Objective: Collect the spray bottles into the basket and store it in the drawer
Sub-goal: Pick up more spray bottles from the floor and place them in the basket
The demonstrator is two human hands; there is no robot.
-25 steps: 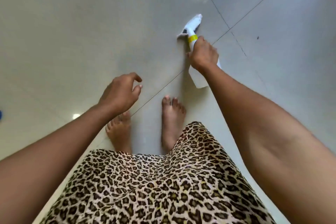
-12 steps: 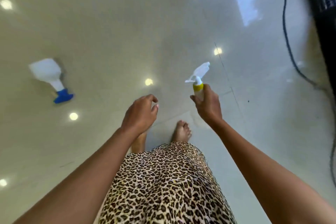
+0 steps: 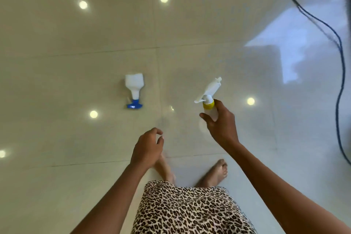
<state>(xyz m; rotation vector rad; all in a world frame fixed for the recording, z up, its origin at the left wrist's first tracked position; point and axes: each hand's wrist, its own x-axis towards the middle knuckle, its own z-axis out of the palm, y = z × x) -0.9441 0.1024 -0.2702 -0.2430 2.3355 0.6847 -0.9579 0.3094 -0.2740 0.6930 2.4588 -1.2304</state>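
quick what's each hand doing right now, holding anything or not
left hand: open, fingers loosely curled, holding nothing
right hand: closed in a grip around the yellow-collared spray bottle

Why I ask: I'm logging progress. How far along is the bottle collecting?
Done: the yellow-collared spray bottle is off the floor. In hand: the right hand grips it; the left hand holds nothing. Left: the blue-capped bottle lies on the floor; no basket or drawer shows.
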